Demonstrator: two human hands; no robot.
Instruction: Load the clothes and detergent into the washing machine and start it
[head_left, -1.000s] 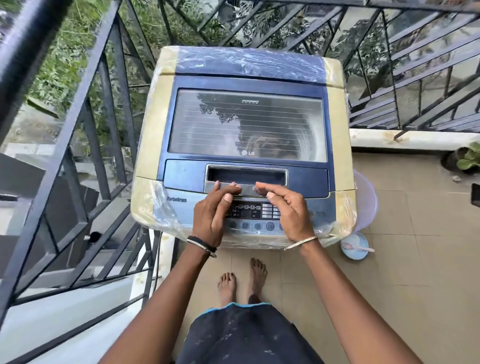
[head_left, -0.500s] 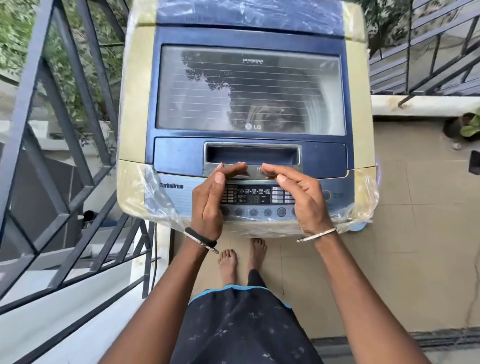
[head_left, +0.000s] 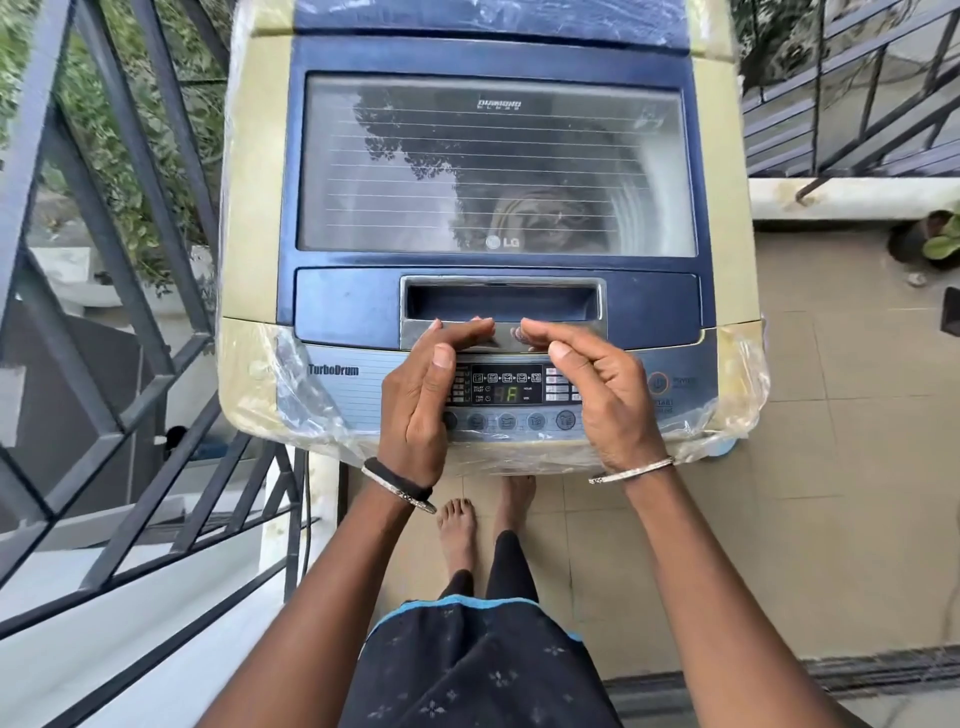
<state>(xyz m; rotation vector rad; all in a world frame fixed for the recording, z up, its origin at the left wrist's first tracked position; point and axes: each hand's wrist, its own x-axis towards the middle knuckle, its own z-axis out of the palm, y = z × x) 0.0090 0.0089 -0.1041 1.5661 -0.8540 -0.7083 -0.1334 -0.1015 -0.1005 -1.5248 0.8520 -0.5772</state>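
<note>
While standing at washer (head_left: 249, 208), found lid (head_left: 496, 166) down. Noted left grip (head_left: 415, 405) and right grip (head_left: 602, 400) unclenched, holding nothing, fingers (head_left: 462, 332) laid flat on handle (head_left: 501, 304) lip; judged placed so to lift lid for loading. Noted display (head_left: 506, 387) lit.

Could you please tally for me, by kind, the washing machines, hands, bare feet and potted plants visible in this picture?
Washing machine: 1
Hands: 2, left hand and right hand
Bare feet: 2
Potted plant: 1
Total: 6
</note>
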